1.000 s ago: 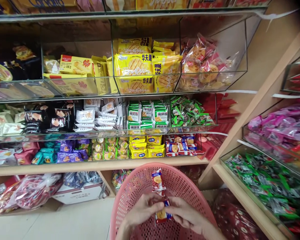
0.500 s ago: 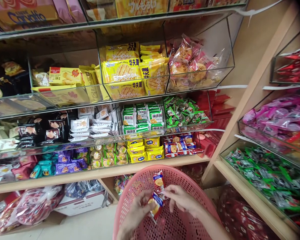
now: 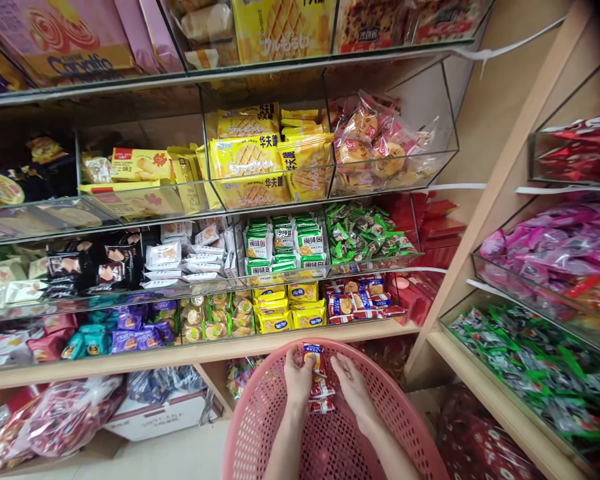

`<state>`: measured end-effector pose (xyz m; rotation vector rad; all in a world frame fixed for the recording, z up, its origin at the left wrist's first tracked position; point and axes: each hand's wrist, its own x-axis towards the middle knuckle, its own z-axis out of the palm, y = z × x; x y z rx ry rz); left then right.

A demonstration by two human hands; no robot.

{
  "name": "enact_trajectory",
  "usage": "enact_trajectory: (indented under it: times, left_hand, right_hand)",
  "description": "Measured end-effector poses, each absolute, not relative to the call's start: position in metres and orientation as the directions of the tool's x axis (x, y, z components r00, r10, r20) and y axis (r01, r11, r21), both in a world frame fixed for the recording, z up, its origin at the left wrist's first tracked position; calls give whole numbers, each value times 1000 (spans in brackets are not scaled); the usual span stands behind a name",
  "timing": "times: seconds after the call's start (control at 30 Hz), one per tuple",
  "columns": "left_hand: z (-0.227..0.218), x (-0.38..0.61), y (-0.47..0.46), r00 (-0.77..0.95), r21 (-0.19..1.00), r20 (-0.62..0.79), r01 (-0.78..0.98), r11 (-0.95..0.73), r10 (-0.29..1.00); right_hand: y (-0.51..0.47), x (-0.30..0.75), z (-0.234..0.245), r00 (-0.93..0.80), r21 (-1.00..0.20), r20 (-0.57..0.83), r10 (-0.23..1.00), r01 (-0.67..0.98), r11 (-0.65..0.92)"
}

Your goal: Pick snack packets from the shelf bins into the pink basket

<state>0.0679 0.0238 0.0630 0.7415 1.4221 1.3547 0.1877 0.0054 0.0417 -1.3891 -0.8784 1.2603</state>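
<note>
My left hand (image 3: 299, 377) grips a small red, blue and white biscuit packet (image 3: 316, 360), its thumb lying over the front. Just right of the packet, my right hand (image 3: 351, 383) is open, fingers stretched out and apart from it. Both hands are over a large pink perforated plastic basket (image 3: 260, 400). More biscuit packets (image 3: 322, 405) of the same kind lie in a column below the held one, inside the basket. Behind the basket, similar red and blue packets (image 3: 363, 303) fill a bin on the lowest shelf.
Clear-fronted shelf bins hold yellow waffle packets (image 3: 245, 157), green and white packets (image 3: 310, 243) and yellow packets (image 3: 275, 320). At the right, a side shelf (image 3: 500, 373) holds green wrapped sweets (image 3: 520, 360). Bagged goods (image 3: 65, 413) and a white box (image 3: 160, 413) are on the floor level.
My left hand has moved up and forward with a packet to the basket's far side. My right hand has turned and opened beside it. The view has tilted slightly upward.
</note>
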Motion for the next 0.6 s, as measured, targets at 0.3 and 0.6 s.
enact_trajectory:
  times: [0.3,0.6]
  left_hand:
    - [57,70,22,-383,993,-40,88,80,923]
    - [56,77,14,-326,960,26,270,66,945]
  right_hand:
    - [6,173,22,48,-962,-257,965,-112,-250]
    - [2,172,28,11,-958,-245,969,-154,-241]
